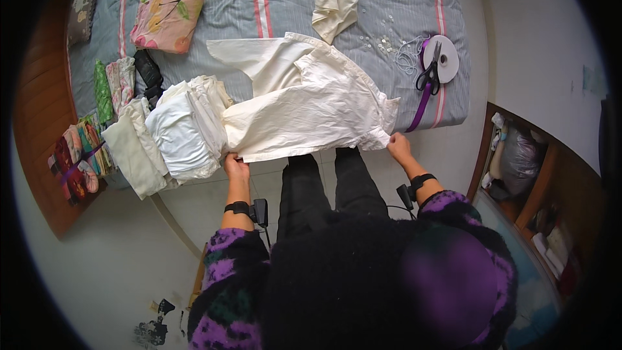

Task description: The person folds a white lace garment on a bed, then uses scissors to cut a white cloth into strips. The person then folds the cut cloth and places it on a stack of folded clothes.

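A cream button-front shirt (311,112) lies spread over the near edge of the bed, collar toward the right. My left hand (237,167) pinches its near left corner, by the hem. At the other end, my right hand (398,147) grips the end of a short sleeve. The near side of the shirt is drawn fairly straight between both hands, with soft wrinkles across the cloth. Right beside my left hand stands a stack of folded white and cream garments (187,131), which the shirt's left end touches.
Black-handled scissors (430,75) rest on a purple ribbon spool (446,58), near white cord (408,56) and loose buttons (386,44). Another cream garment (335,0) lies farther back. A pink patterned folded cloth (167,19) and a ribbon-tied bundle of fabrics (77,160) are left.
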Motion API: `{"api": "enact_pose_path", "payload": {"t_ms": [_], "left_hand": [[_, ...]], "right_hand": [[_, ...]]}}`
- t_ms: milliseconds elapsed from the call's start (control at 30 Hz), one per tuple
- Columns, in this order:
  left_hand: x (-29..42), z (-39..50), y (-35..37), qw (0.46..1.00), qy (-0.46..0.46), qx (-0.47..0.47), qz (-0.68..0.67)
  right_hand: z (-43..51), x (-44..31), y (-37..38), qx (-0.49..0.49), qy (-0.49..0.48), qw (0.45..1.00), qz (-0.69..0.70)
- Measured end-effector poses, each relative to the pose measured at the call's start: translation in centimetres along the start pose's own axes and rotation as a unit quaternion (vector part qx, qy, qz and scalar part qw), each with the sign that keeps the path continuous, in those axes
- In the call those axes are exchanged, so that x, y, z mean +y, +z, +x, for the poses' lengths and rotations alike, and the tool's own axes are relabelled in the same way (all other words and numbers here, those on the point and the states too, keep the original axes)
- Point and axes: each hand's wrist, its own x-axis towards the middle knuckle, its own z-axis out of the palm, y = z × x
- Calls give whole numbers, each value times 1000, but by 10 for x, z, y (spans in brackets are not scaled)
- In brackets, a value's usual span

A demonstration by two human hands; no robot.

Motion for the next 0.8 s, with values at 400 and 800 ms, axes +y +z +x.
{"api": "enact_pose_path", "payload": {"t_ms": [400,800], "left_hand": [[-1,-7,-7,996,-13,81,19],[-89,-62,-32,955,-222,169,104]], "right_hand": [[24,-8,15,149,-28,968,202],[38,65,-56,69,24,960,272]]}}
